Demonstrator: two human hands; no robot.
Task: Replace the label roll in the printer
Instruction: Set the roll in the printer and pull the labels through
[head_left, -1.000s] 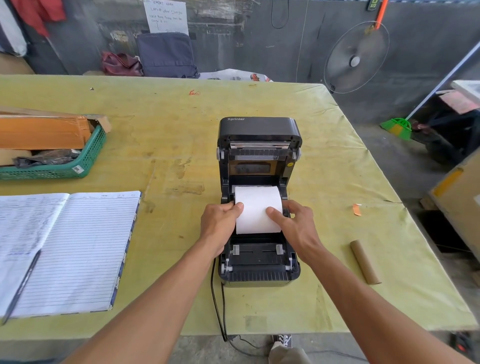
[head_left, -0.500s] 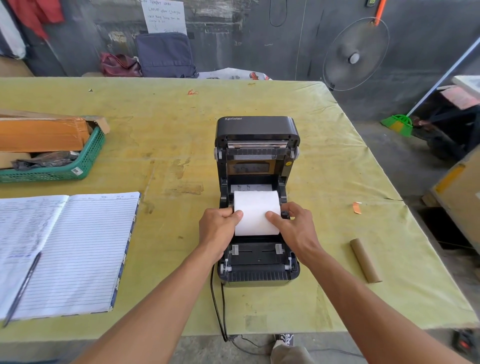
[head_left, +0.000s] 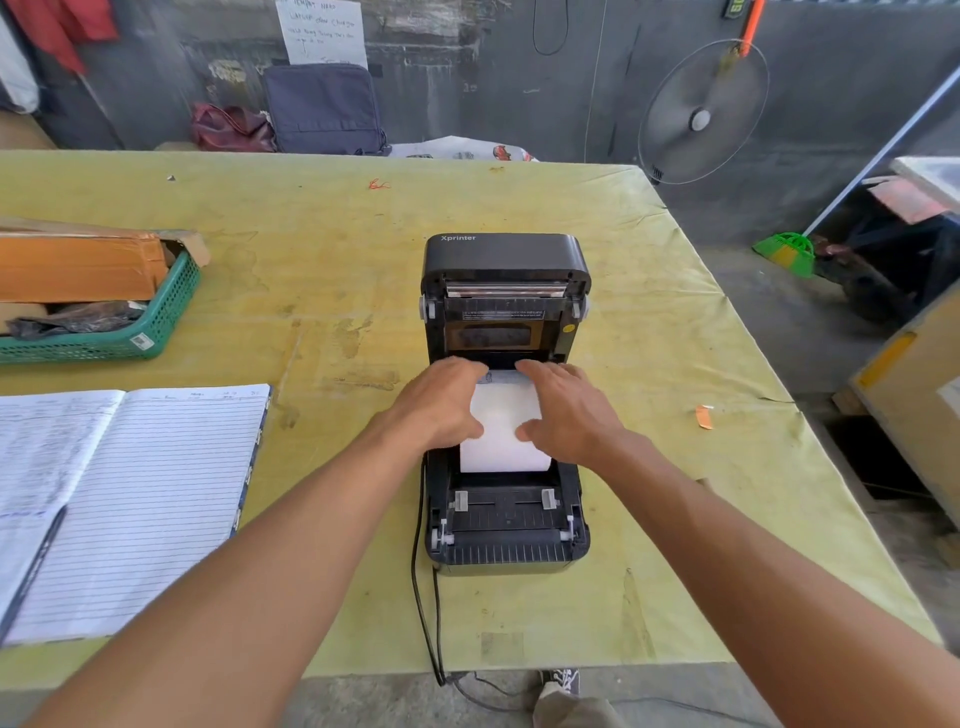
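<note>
Partly hidden label roll (head_left: 501, 431), left hand (head_left: 441, 402), right hand (head_left: 569, 410) gripping ends

The printer (head_left: 506, 540) has its lid (head_left: 506, 254) standing upright at the back, walling off any reach from the far side. The left hand (head_left: 441, 405) and right hand (head_left: 566, 410) clasp the label roll (head_left: 504, 431) from either side and crowd the bay. The front tray is uncovered. Right of the printer the desk (head_left: 649, 364) lies open but for an orange scrap (head_left: 704, 417). On the left lie a notebook (head_left: 140, 499) and, farther back, a green basket (head_left: 171, 306). A black cable (head_left: 423, 597) crosses the near edge.
</note>
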